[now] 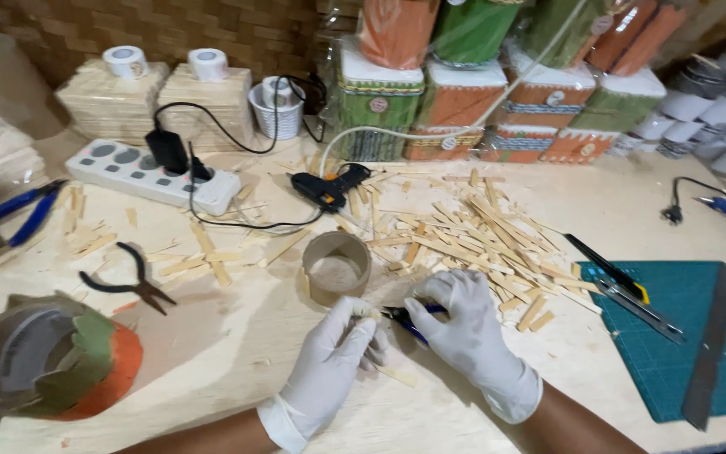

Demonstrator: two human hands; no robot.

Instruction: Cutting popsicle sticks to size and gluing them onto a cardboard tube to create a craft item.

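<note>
Both our gloved hands work just below the cardboard ring (337, 267), which lies on its side, empty, its open end facing us, with a heap of wooden sticks (472, 231) spread right of it. Our left hand (335, 353) pinches a short stick piece (366, 312); our right hand (462, 324) closes around blue-handled cutters (405, 319), long axis running left-right, nose toward the piece.

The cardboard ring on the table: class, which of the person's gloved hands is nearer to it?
Left. The left hand lies just below the cardboard ring, fingertips almost at its base; the right hand sits farther off, to its lower right.
</note>
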